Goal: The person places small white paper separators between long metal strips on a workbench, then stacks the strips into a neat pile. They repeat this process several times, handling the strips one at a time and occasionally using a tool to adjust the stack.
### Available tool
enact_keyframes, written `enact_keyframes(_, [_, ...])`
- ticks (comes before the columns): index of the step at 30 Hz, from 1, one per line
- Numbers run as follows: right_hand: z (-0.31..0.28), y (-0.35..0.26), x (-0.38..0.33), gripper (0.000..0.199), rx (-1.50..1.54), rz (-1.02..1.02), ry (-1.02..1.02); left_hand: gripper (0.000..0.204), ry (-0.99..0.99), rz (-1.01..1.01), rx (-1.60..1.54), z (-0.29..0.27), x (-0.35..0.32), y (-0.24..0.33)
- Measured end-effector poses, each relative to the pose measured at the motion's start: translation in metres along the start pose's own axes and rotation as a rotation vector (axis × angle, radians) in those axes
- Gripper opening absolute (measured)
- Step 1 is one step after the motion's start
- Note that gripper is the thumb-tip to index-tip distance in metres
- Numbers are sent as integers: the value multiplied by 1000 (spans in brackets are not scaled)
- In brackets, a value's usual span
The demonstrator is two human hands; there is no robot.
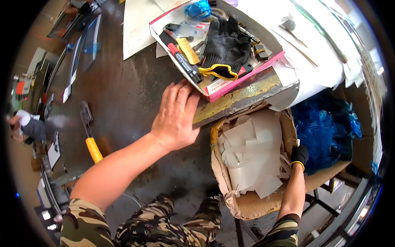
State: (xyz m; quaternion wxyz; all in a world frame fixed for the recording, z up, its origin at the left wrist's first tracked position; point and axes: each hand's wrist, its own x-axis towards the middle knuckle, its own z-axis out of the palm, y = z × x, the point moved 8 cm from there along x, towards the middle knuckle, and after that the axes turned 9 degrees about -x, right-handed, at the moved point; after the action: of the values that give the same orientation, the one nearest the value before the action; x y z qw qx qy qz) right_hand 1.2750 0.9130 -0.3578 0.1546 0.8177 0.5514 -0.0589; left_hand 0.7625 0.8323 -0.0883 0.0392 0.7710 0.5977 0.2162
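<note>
My bare left hand (175,117) lies palm down on the corner of the dark worktable (135,99), fingers stretched out. Its fingertips reach the near edge of a shallow pink-edged box (247,77). In that box lie a black work glove (224,45) with a yellow cuff, a black marker (185,64) with a red cap and small hardware. My right hand (299,154) wears a black glove and is closed over the right side of a cardboard box (251,206); its fingertips are partly hidden. Pale sheet offcuts (251,152) fill the cardboard box.
Crumpled blue plastic film (319,127) fills another carton right of my right hand. A yellow-handled tool (94,149) lies on the table at left. White paper sheets (304,41) spread across the far right. Another person (31,125) is at far left.
</note>
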Motion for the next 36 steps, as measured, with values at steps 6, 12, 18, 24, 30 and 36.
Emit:
enact_keyframes(6, [19, 25, -98, 27, 169, -23, 128, 70, 73, 68, -6, -1, -3, 2])
enact_keyframes(12, [43, -23, -232, 25, 68, -121, -65, 62, 14, 14, 66, 9, -5, -1])
enact_keyframes(18, [78, -51, -367, 25, 72, -126, -128, 51, 1, -18, 87, 10, -8, -10])
enact_keyframes(24, [88, -49, -464, 23, 82, -197, -191, 53, -37, -50, 134, 21, -4, -10])
enact_keyframes(30, [103, -77, -529, 18, 44, -136, -168, 56, -97, -28, 89, 4, -3, 1])
enact_keyframes(36, [112, -98, -562, 21, 110, -104, -211, 57, 278, 502, -432, -55, -87, 35])
